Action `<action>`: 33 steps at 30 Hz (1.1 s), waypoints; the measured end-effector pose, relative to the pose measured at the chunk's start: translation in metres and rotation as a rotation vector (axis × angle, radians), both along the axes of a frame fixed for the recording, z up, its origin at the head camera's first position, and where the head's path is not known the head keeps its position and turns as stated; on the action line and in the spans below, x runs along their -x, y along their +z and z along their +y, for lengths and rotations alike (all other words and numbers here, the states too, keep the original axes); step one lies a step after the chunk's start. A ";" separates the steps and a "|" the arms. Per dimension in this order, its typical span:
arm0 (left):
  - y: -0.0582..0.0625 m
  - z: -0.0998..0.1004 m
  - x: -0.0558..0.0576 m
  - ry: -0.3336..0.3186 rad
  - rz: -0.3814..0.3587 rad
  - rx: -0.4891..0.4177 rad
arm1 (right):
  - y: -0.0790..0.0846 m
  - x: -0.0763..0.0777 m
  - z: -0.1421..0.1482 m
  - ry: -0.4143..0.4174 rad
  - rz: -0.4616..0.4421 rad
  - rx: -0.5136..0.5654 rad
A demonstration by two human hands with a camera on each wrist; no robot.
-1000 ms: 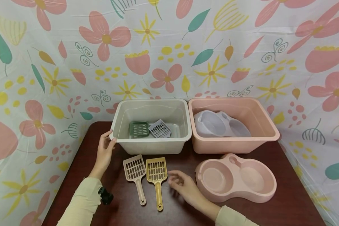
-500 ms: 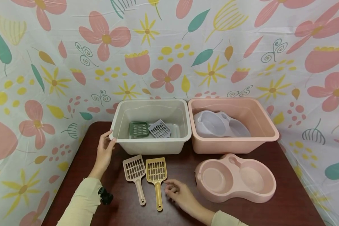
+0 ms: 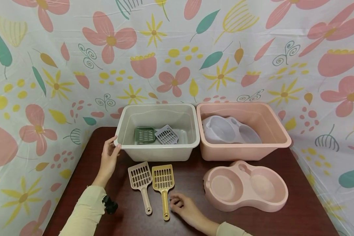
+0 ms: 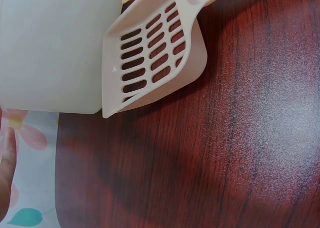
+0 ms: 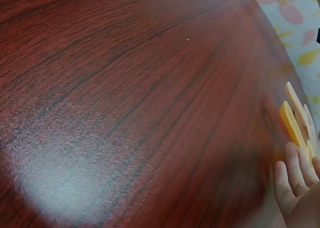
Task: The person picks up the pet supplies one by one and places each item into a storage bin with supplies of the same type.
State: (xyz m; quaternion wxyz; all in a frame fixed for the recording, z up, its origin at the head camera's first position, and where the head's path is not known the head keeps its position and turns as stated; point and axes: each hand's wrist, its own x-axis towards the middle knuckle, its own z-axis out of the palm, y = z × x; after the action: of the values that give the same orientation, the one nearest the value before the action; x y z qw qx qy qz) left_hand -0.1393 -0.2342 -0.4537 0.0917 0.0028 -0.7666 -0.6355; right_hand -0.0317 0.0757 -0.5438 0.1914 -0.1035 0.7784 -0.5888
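Observation:
My left hand (image 3: 108, 159) holds the front left corner of the grey litter box (image 3: 159, 154), with thumb and fingertips at its rim. A green litter scoop (image 3: 137, 136) and a lavender litter scoop (image 3: 167, 132) lie inside that box. In front of it, a beige litter scoop (image 3: 144, 189) and a yellow litter scoop (image 3: 164, 194) lie side by side, handles toward me. My right hand (image 3: 186, 209) is beside the yellow scoop's handle, fingers loosely bent and holding nothing. The right wrist view shows these fingers (image 5: 282, 183) near the yellow handle.
A pink litter box (image 3: 239, 151) stands right of the grey one, with a lavender double bowl (image 3: 222, 129) inside. A pink double bowl (image 3: 247, 185) sits in front of it. All stand on a dark red wooden table (image 3: 191, 177) against a flowered cloth (image 3: 177, 39).
My right hand has moved left and toward me, from beside the yellow scoop's head to beside its handle. My left hand has stayed at the grey box's corner.

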 end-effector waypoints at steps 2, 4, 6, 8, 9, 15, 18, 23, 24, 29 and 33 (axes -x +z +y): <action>0.001 0.000 0.000 -0.001 -0.003 -0.002 | -0.001 -0.001 0.000 0.007 -0.016 -0.010; 0.001 0.000 -0.001 0.000 -0.005 -0.001 | -0.001 -0.002 -0.001 0.014 -0.030 -0.014; 0.001 0.001 -0.001 -0.001 -0.001 0.000 | -0.002 -0.003 -0.001 0.019 -0.042 -0.002; 0.001 0.001 0.000 0.000 0.003 0.001 | -0.003 -0.004 -0.002 0.025 -0.060 0.017; 0.000 0.001 0.000 0.001 0.004 0.000 | -0.004 -0.004 -0.002 0.028 -0.071 0.028; -0.016 -0.006 0.007 0.004 0.005 -0.006 | -0.006 -0.005 -0.006 0.030 -0.115 0.082; -0.027 -0.011 0.013 0.013 -0.003 -0.004 | -0.007 -0.006 -0.010 0.014 -0.121 0.109; -0.025 -0.010 0.012 0.016 0.001 -0.008 | -0.007 -0.006 -0.017 -0.009 -0.141 0.133; -0.021 -0.008 0.011 0.015 0.003 -0.011 | -0.006 -0.006 -0.018 -0.013 -0.147 0.134; -0.008 -0.003 0.005 0.008 0.016 -0.006 | -0.007 -0.004 -0.022 -0.034 -0.158 0.139; -0.019 -0.007 0.009 0.017 0.005 -0.007 | -0.008 -0.003 -0.023 -0.043 -0.153 0.150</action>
State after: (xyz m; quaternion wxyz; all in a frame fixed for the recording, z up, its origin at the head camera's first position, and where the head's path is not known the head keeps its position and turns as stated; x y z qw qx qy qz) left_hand -0.1487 -0.2413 -0.4726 0.0989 0.0080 -0.7642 -0.6373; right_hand -0.0290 0.0523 -0.5518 0.2293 -0.0554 0.7173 -0.6556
